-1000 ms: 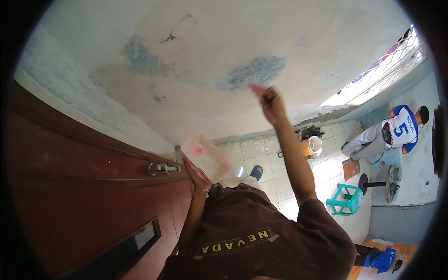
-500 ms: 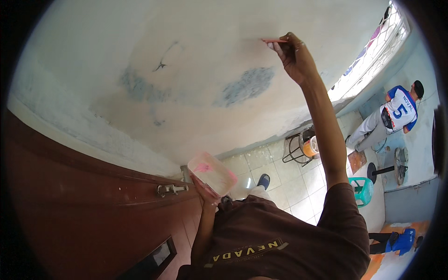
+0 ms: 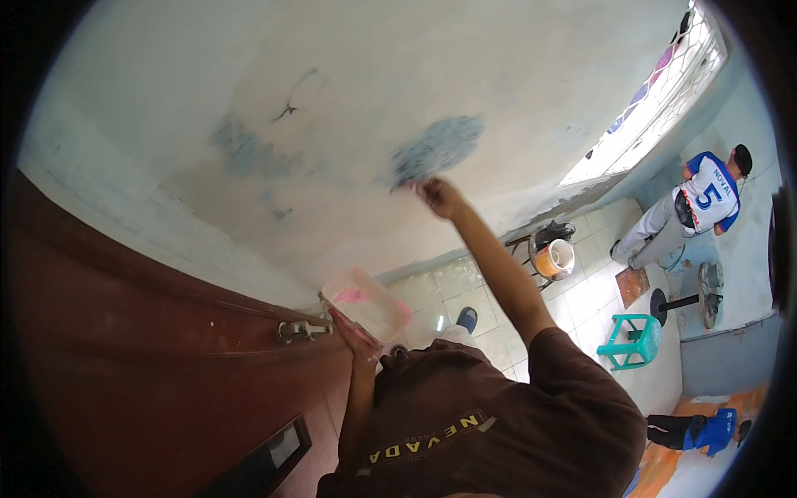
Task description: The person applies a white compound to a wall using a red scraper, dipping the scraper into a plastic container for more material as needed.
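Note:
My right hand (image 3: 438,197) is closed on a thin reddish flat scraper (image 3: 408,186), blurred and partly hidden by the fingers. The scraper meets the pale, plastered wall (image 3: 332,216) at the lower end of a blue-grey patch (image 3: 440,149). Low in front of my body, my left hand (image 3: 357,339) grips a translucent pink plastic tub (image 3: 397,325) by its near left side. Whitish paste with a bright pink smear lies inside the tub, which is tilted.
A brown door (image 3: 149,332) with a metal handle (image 3: 303,330) stands close on the left. To the right are a stool bearing an orange-and-white bucket (image 3: 554,259), a green plastic stool (image 3: 635,342), and a barred window (image 3: 656,100). Two people (image 3: 706,199) work farther off.
My right hand has come down and left along the wall with the scraper, from above the blue-grey patch to its lower end. The tub has shifted slightly left in view.

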The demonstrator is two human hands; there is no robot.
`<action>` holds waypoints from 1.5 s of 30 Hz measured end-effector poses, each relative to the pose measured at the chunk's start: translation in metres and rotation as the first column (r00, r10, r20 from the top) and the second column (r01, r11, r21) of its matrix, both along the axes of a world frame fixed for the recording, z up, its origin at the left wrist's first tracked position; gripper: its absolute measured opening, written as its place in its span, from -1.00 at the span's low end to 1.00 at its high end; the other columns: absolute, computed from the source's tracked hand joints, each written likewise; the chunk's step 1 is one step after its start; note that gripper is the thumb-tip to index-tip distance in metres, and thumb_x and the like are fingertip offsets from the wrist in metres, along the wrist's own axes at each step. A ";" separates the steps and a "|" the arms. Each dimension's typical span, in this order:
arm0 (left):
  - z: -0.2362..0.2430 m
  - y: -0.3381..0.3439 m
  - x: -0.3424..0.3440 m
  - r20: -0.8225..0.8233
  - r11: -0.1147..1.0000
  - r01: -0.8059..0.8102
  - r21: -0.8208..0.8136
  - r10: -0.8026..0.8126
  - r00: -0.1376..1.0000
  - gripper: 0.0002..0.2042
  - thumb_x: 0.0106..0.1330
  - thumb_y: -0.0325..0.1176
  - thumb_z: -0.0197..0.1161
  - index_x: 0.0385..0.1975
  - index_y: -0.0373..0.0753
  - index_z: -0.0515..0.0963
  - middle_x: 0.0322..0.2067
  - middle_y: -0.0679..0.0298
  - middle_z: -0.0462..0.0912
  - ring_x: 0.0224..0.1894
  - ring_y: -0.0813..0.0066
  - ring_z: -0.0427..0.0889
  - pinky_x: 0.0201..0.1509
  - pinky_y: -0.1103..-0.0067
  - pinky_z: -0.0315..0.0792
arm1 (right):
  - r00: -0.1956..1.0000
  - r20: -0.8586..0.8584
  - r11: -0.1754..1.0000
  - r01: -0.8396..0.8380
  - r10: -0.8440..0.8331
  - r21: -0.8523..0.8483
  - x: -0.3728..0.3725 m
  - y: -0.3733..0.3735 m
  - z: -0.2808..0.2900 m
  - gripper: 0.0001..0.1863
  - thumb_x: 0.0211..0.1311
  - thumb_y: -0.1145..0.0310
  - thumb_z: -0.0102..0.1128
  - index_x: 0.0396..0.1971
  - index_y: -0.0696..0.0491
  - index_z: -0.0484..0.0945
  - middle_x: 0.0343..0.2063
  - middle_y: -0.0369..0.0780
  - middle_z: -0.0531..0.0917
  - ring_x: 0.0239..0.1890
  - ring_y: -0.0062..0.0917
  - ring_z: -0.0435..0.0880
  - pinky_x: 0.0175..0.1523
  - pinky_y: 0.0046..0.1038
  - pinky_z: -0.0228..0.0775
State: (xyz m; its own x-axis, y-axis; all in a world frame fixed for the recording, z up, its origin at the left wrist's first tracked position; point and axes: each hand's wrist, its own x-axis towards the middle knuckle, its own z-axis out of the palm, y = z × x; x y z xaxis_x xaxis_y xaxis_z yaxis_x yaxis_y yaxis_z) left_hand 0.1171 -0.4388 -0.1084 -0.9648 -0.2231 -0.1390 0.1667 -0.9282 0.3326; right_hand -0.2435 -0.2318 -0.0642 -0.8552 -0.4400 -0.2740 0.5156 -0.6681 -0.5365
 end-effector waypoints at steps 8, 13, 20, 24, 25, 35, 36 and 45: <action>-0.003 -0.015 0.019 0.031 1.000 -0.006 -0.029 0.007 1.000 -0.28 0.44 0.36 -0.19 0.44 0.01 0.16 0.35 0.25 0.29 0.36 0.17 0.34 0.35 0.13 0.39 | 0.892 -0.451 0.903 -0.219 0.031 -0.371 0.048 0.048 0.296 -0.55 0.37 0.49 -0.07 0.10 0.57 0.31 0.07 0.20 0.53 -0.09 -0.33 0.70 -0.02 -0.58 0.71; 0.001 -0.013 0.017 0.004 0.996 0.031 0.078 -0.032 0.999 -0.29 0.44 0.36 -0.20 0.43 0.03 0.16 0.34 0.25 0.31 0.37 0.16 0.34 0.37 0.12 0.37 | 0.924 -0.335 0.979 0.201 -0.183 0.020 0.129 -0.002 0.211 -0.53 0.42 0.40 -0.26 0.14 0.41 0.41 0.11 0.06 0.60 -0.07 -0.48 0.67 0.04 -0.65 0.55; 0.020 -0.006 0.019 0.138 0.999 -0.040 -0.020 0.042 0.989 -0.30 0.44 0.35 -0.17 0.42 0.02 0.17 0.33 0.24 0.32 0.36 0.17 0.35 0.38 0.11 0.36 | 0.961 0.210 0.984 -0.178 0.180 -0.028 0.069 -0.043 -0.058 -0.70 0.24 0.44 0.01 -0.20 0.41 0.51 -0.38 -0.07 0.65 -0.44 -0.57 0.67 -0.33 -0.70 0.64; 0.009 -0.009 0.025 0.103 0.998 -0.053 -0.013 0.054 0.993 -0.29 0.44 0.35 -0.17 0.42 0.00 0.17 0.32 0.24 0.32 0.35 0.16 0.36 0.38 0.11 0.36 | 0.978 0.151 0.919 -0.075 0.143 -0.387 0.004 -0.018 0.028 -0.62 0.30 0.50 -0.03 0.03 0.47 0.40 -0.19 -0.04 0.62 -0.30 -0.49 0.69 -0.25 -0.68 0.66; 0.007 -0.011 0.028 0.096 0.998 -0.059 0.002 0.059 0.994 -0.29 0.44 0.35 -0.17 0.42 0.00 0.17 0.32 0.24 0.32 0.35 0.16 0.36 0.38 0.11 0.36 | 0.975 0.135 0.838 -0.075 0.175 -0.541 0.006 -0.005 0.080 -0.62 0.32 0.54 -0.05 0.07 0.44 0.37 -0.16 -0.02 0.60 -0.27 -0.50 0.68 -0.24 -0.68 0.65; 0.037 0.009 0.021 0.136 0.991 -0.109 -0.078 0.118 0.984 -0.27 0.42 0.37 -0.18 0.44 0.00 0.14 0.32 0.21 0.33 0.34 0.12 0.38 0.34 0.07 0.39 | 0.977 -0.071 0.969 0.188 -0.202 -0.161 0.084 0.040 0.124 -0.94 0.16 0.63 0.00 -0.39 0.23 0.46 0.14 0.24 0.51 -0.49 -0.63 0.63 -0.33 -0.68 0.68; 0.033 0.010 0.022 0.138 0.992 -0.109 -0.067 0.118 0.983 -0.27 0.42 0.37 -0.18 0.43 0.00 0.15 0.31 0.21 0.33 0.33 0.12 0.38 0.34 0.08 0.39 | 0.997 -0.076 0.983 -0.002 -0.013 -0.184 0.086 0.020 0.059 -0.92 0.24 0.52 -0.05 -0.43 0.12 0.44 0.04 0.20 0.59 -0.40 -0.54 0.69 -0.34 -0.66 0.62; 0.033 0.056 0.069 0.397 0.905 -0.356 -0.233 0.422 0.815 -0.31 0.43 0.35 -0.17 0.37 -0.01 0.25 0.22 0.23 0.44 0.25 0.16 0.47 0.27 0.12 0.45 | 0.857 0.439 0.924 -0.359 0.270 0.134 0.119 -0.148 -0.165 -0.85 0.28 0.35 0.04 -0.49 0.03 0.39 -0.51 -0.25 0.52 -0.53 -0.57 0.52 -0.49 -0.61 0.44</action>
